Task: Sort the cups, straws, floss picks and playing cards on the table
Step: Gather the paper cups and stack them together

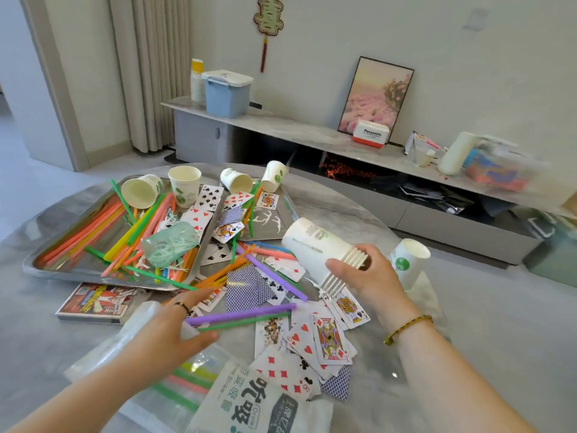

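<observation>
My right hand (367,273) grips a stack of nested white paper cups (315,248), tilted on its side above the table. One more cup (407,260) stands upright just right of that hand. My left hand (168,323) holds a purple straw (243,314) and a green straw (246,321) by their left ends. Loose playing cards (324,335) lie scattered between my hands. A steel tray (62,267) at the left holds several coloured straws (93,226), floss picks (170,245) in a green wrapper, and cups (184,185).
A straw bag (249,401) with printed label lies at the near edge, with a clear plastic sleeve (137,326) under my left hand. A card box (96,303) sits in front of the tray. A second tray (268,220) is behind. A low cabinet (312,135) lines the wall.
</observation>
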### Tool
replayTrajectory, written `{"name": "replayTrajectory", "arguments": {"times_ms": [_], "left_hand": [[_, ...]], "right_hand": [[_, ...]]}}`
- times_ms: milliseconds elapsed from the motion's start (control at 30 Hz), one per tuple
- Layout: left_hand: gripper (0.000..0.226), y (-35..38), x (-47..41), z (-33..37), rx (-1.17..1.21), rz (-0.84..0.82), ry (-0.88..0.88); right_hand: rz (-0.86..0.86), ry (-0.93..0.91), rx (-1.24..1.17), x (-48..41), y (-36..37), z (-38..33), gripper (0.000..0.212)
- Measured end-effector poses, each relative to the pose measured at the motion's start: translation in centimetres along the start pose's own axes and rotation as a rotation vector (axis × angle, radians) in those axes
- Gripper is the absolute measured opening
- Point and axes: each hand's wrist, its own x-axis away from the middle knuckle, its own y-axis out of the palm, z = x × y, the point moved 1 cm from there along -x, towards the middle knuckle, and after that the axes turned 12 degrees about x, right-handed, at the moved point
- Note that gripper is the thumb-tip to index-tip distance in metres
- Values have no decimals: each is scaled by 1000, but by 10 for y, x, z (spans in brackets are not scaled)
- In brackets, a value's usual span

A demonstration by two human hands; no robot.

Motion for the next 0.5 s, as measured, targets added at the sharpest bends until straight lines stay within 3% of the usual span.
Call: {"name": "replayTrajectory", "arguments": {"times_ms": [67, 167, 200, 233, 300, 333, 500], "left_hand": [[57, 7, 0, 1, -11, 12, -5], [52, 24, -5, 6, -33, 42, -9], [53, 31, -6, 8, -96, 24, -13], [55, 39, -8, 11, -173, 4, -16], [57, 54, -9, 14, -296, -4, -47], [57, 60, -9, 16, -341, 9, -78], [62, 85, -9, 16, -635, -36, -117]], "right_hand": [[115, 51, -257, -1, -25, 12, 41], [217, 5, -611, -8, -52, 24, 81], [261, -12, -695, -10, -59, 28, 85], [305, -33, -735, -13, -67, 31, 75], [382, -36, -683, -17, -78, 33, 45], [422, -32, -615, -21, -82, 35, 40], [578, -23, -420, -46, -89, 56, 60]]}}
